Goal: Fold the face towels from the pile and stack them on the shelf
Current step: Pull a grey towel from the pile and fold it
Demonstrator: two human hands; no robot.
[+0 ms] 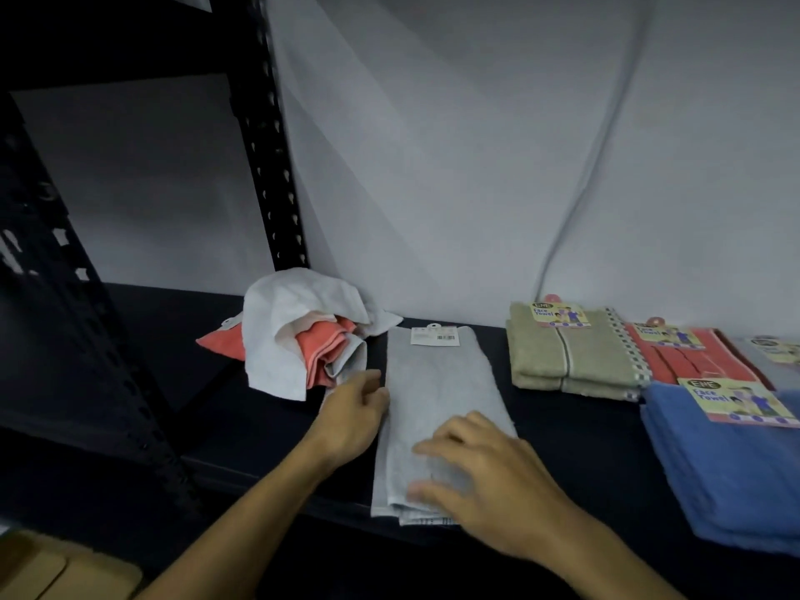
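Head view, looking down at a dark shelf [562, 426], and right in the middle lies the grey towel [437, 396], folded into a long strip, its white barcode tag [434, 337] at the far end. The right hand [489, 482] lies flat on the near end of it, fingers spread and relaxed, pressing the cloth down, nothing gripped. The left hand [353, 415] sits at the strip's left edge, fingers loosely bent and touching that edge; whether it pinches the cloth, I cannot tell. Just left of the strip sits the pile [298, 339], a crumpled heap of white and coral towels. Over on the right, folded towels lie flat with labels on top: a beige stack [567, 361], a coral one [692, 357] beside it, and a blue stack [736, 478] nearest. A black upright [268, 136] rises behind the pile.
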